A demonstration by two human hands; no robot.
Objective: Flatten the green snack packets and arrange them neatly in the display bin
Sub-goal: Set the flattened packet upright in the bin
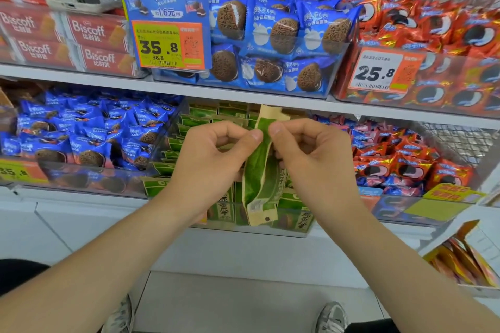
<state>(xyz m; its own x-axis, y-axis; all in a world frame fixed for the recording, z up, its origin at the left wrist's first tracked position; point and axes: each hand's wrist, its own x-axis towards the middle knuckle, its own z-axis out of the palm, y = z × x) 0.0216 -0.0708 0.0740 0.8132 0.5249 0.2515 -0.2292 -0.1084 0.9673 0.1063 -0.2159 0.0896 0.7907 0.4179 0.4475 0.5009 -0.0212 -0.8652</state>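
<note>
I hold one green snack packet (261, 170) upright in front of the shelf, edge-on to me, with its tan sealed ends at top and bottom. My left hand (213, 154) pinches its left side and my right hand (311, 154) pinches its right side, thumbs nearly meeting near the top. Behind and below it stands the clear display bin (243, 228) on the lower shelf. The bin holds several more green packets (200, 116), some upright at the front, others piled loosely at the back.
A bin of blue cookie packets (81, 135) sits left of the green bin, and a bin of red and blue packets (400, 159) sits right. The upper shelf (243, 94) overhangs close above, with price tags (167, 43). Orange packets (465, 262) fill a rack at lower right.
</note>
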